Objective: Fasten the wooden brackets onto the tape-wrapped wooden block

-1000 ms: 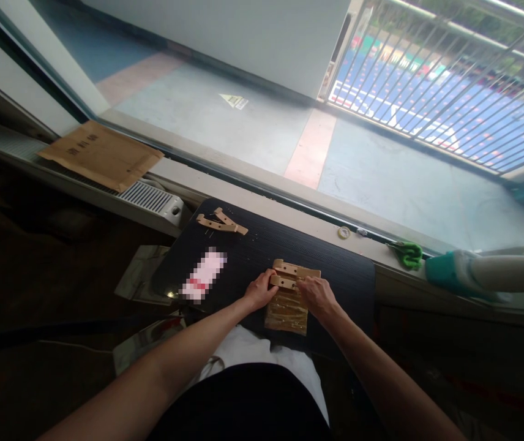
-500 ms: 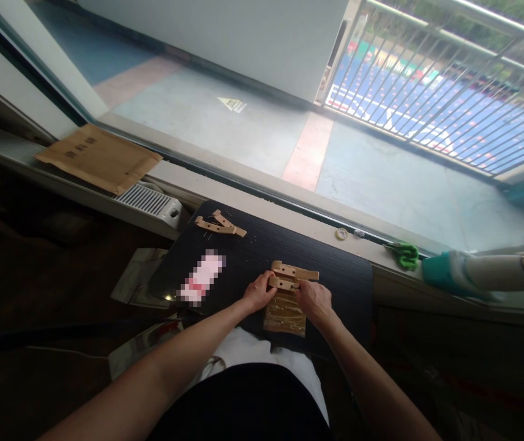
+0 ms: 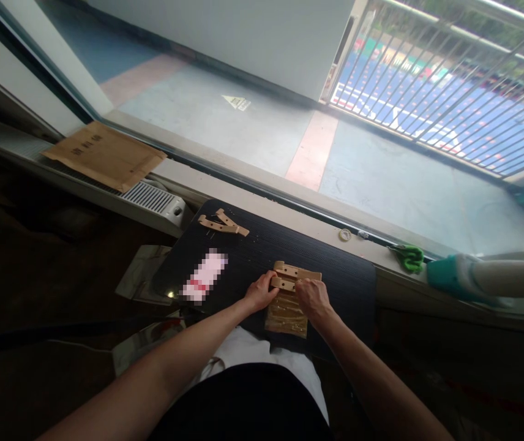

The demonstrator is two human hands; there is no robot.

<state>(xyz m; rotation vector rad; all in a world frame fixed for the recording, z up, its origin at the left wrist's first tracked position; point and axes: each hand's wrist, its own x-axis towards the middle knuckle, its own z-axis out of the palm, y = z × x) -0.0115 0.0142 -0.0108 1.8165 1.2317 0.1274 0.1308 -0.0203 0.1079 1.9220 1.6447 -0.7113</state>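
A small black table (image 3: 344,278) stands in front of me by a window. My left hand (image 3: 259,293) and my right hand (image 3: 313,298) both pinch a short wooden strip with holes (image 3: 283,283), one at each end. A second wooden strip (image 3: 297,272) lies just behind it. Under my hands lies a clear bag of small parts (image 3: 286,315). Two more wooden strips (image 3: 223,225) lie crossed at the table's far left corner. A pink and white item (image 3: 204,283), blurred out, lies left of my left hand.
A brown envelope (image 3: 104,155) lies on a radiator grille (image 3: 148,198) to the left. Green-handled scissors (image 3: 407,256) and a small tape roll (image 3: 345,234) rest on the window sill. A teal and white object (image 3: 477,277) lies at the right. Clear bags (image 3: 141,282) lie on the floor.
My hands stay on the wooden strip; the right hand has shifted slightly along it. The view has wobbled a little.
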